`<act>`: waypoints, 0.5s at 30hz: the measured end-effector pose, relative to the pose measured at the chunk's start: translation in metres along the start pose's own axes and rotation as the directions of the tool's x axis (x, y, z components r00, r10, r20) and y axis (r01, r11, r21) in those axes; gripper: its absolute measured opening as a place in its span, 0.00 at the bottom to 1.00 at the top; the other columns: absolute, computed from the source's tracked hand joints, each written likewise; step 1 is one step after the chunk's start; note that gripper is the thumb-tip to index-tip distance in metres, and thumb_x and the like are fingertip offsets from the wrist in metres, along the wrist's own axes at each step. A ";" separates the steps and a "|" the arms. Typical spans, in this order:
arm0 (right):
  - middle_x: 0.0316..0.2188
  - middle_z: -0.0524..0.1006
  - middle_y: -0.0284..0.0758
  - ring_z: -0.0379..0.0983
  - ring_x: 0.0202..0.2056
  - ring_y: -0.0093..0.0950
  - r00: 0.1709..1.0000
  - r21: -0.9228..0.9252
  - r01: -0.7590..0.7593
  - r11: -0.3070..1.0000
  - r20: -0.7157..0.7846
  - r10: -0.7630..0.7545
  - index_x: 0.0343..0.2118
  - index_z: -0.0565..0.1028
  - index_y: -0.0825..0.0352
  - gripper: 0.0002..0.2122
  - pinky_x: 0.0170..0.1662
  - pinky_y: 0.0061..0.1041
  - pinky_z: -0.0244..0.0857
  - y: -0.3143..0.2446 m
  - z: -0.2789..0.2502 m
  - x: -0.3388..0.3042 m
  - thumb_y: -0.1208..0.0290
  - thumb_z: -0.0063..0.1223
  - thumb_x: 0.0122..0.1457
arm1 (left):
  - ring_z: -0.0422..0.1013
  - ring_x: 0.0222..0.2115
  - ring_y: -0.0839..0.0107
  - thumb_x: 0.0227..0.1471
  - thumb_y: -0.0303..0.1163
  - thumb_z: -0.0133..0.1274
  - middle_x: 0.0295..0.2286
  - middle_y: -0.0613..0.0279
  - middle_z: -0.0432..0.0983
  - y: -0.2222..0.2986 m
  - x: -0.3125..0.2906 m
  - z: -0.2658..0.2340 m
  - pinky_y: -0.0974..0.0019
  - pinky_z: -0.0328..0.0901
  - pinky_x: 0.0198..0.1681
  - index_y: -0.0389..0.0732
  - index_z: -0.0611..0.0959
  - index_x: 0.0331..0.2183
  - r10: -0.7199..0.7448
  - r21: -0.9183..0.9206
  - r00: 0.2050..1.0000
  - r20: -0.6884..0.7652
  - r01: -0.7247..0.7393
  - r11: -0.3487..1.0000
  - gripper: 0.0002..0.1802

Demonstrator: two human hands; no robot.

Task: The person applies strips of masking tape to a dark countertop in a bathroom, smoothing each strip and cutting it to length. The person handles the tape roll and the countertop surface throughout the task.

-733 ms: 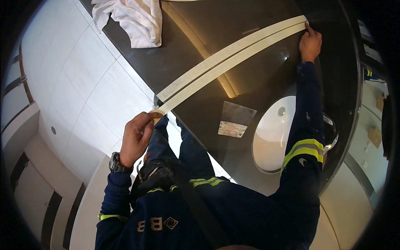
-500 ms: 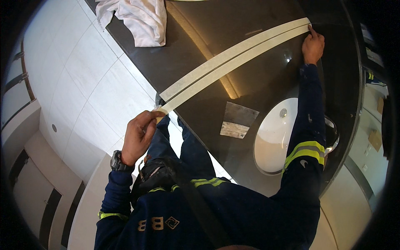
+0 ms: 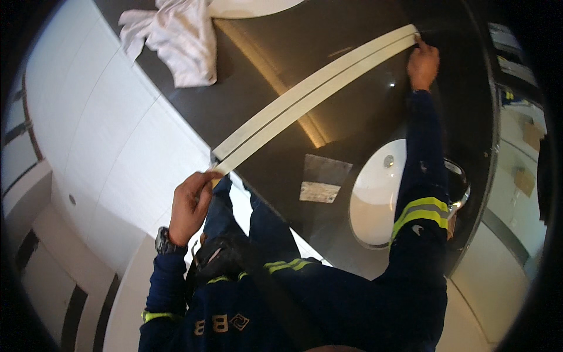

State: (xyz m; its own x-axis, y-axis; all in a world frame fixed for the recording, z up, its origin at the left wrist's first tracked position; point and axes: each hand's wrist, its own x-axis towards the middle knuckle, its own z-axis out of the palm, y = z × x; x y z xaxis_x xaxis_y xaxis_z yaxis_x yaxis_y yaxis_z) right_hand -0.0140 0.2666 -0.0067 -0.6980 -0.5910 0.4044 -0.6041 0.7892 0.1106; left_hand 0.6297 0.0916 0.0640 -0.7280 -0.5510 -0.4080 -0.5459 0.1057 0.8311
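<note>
Both hands' fingers (image 3: pixel 202 183) pinch the tape strip (image 3: pixel 316 97) ends on the countertop (image 3: pixel 352 126)

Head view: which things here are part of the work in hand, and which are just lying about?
In use:
left hand
right hand
tape strip stretched between them
dark countertop

Lying about:
white cloth
white basin
small packet

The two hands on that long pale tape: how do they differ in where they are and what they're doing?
The left hand pinches the tape at its near end, by the edge of the dark countertop; the right hand presses its far end down with a fingertip. The left wrist wears a watch; the right wrist shows only a dark sleeve. Both touch the same tape strip, one at each end.
</note>
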 end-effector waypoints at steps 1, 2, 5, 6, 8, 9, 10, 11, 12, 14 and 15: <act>0.50 0.75 0.44 0.72 0.51 0.45 1.000 0.058 -0.009 0.998 0.003 0.008 0.58 0.79 0.49 0.19 0.57 0.44 0.68 -0.013 -0.003 -0.002 0.68 0.50 0.64 | 0.75 0.29 0.59 0.61 0.24 0.48 0.31 0.48 0.79 0.002 -0.001 0.000 0.61 0.69 0.37 0.34 0.85 0.43 -0.019 -0.007 1.000 -0.002 0.019 1.000 0.13; 0.50 0.75 0.43 0.72 0.50 0.45 0.998 0.073 0.054 0.996 -0.032 -0.052 0.57 0.79 0.48 0.20 0.56 0.44 0.68 -0.006 -0.004 -0.003 0.70 0.51 0.63 | 0.75 0.29 0.59 0.61 0.23 0.47 0.30 0.48 0.79 0.004 0.002 0.001 0.61 0.69 0.38 0.34 0.85 0.43 -0.027 -0.021 1.000 0.010 0.027 0.999 0.13; 0.50 0.75 0.44 0.72 0.51 0.45 0.999 0.085 0.035 0.996 -0.027 -0.033 0.59 0.78 0.55 0.20 0.58 0.42 0.67 -0.010 -0.014 -0.009 0.72 0.50 0.63 | 0.75 0.29 0.58 0.60 0.23 0.47 0.31 0.48 0.78 0.001 0.004 0.005 0.62 0.69 0.38 0.34 0.84 0.44 -0.015 -0.035 1.000 0.011 0.016 0.999 0.13; 0.52 0.75 0.44 0.71 0.52 0.45 1.000 0.084 0.015 0.996 -0.019 -0.013 0.60 0.77 0.59 0.21 0.58 0.42 0.67 -0.015 -0.018 -0.009 0.73 0.50 0.63 | 0.75 0.29 0.58 0.60 0.23 0.47 0.31 0.48 0.78 0.002 0.003 0.004 0.62 0.69 0.38 0.34 0.84 0.44 -0.029 -0.038 1.000 0.011 0.029 0.999 0.14; 0.55 0.74 0.44 0.70 0.55 0.45 0.998 0.168 -0.026 0.985 -0.055 0.036 0.60 0.74 0.65 0.21 0.60 0.42 0.65 -0.020 -0.030 -0.018 0.75 0.49 0.63 | 0.75 0.29 0.60 0.61 0.23 0.47 0.31 0.48 0.79 0.000 0.004 0.005 0.62 0.69 0.38 0.33 0.84 0.44 -0.011 -0.031 1.000 0.024 0.012 0.999 0.14; 0.57 0.74 0.45 0.69 0.57 0.46 0.996 0.245 0.011 0.969 -0.084 0.010 0.60 0.74 0.67 0.22 0.61 0.43 0.64 -0.035 -0.038 -0.024 0.77 0.50 0.62 | 0.75 0.29 0.61 0.62 0.23 0.47 0.31 0.49 0.79 0.002 0.003 0.003 0.62 0.69 0.38 0.33 0.84 0.44 -0.030 -0.024 0.999 0.022 0.031 0.999 0.13; 0.58 0.73 0.46 0.69 0.58 0.47 0.982 0.183 0.136 0.974 -0.154 -0.108 0.58 0.74 0.68 0.22 0.62 0.43 0.64 -0.037 -0.044 -0.033 0.78 0.51 0.60 | 0.75 0.29 0.62 0.62 0.23 0.47 0.31 0.49 0.79 0.002 0.003 0.003 0.63 0.69 0.38 0.33 0.84 0.44 -0.039 -0.026 0.999 0.030 0.040 0.999 0.13; 0.59 0.73 0.47 0.69 0.58 0.49 0.970 0.197 0.219 0.956 -0.147 -0.192 0.58 0.75 0.69 0.22 0.63 0.43 0.63 -0.042 -0.049 -0.043 0.79 0.52 0.58 | 0.75 0.29 0.65 0.63 0.22 0.47 0.32 0.51 0.80 0.000 0.004 0.004 0.64 0.69 0.38 0.33 0.84 0.45 -0.029 -0.043 0.999 0.039 0.031 0.999 0.13; 0.60 0.73 0.46 0.69 0.59 0.48 0.967 0.246 0.248 0.937 -0.117 -0.226 0.58 0.75 0.68 0.22 0.64 0.42 0.62 -0.058 -0.057 -0.053 0.79 0.52 0.58 | 0.74 0.29 0.66 0.64 0.22 0.46 0.32 0.51 0.80 -0.002 0.004 0.004 0.64 0.69 0.37 0.33 0.84 0.45 -0.026 -0.067 0.999 0.032 0.028 0.997 0.14; 0.62 0.72 0.44 0.68 0.61 0.46 0.982 0.344 0.170 0.923 0.020 -0.188 0.59 0.74 0.67 0.23 0.65 0.42 0.61 -0.081 -0.064 -0.070 0.78 0.51 0.58 | 0.74 0.29 0.67 0.65 0.22 0.46 0.32 0.53 0.80 -0.004 0.003 0.005 0.65 0.69 0.37 0.33 0.84 0.45 -0.022 -0.110 0.999 0.026 0.025 0.994 0.14; 0.62 0.72 0.43 0.67 0.62 0.46 0.985 0.343 0.156 0.926 0.014 -0.171 0.59 0.74 0.66 0.23 0.65 0.42 0.60 -0.075 -0.063 -0.070 0.78 0.51 0.59 | 0.73 0.29 0.69 0.66 0.22 0.45 0.33 0.54 0.80 -0.003 0.002 0.005 0.66 0.69 0.36 0.33 0.84 0.46 -0.036 -0.138 0.999 0.035 0.040 0.990 0.14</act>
State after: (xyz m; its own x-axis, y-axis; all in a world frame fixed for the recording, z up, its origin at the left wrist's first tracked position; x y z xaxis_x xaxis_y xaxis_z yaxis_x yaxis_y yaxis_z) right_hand 0.1049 0.2593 0.0137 -0.5899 -0.7192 0.3670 -0.8002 0.5816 -0.1465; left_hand 0.6274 0.0940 0.0592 -0.7222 -0.5250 -0.4503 -0.5120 -0.0320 0.8584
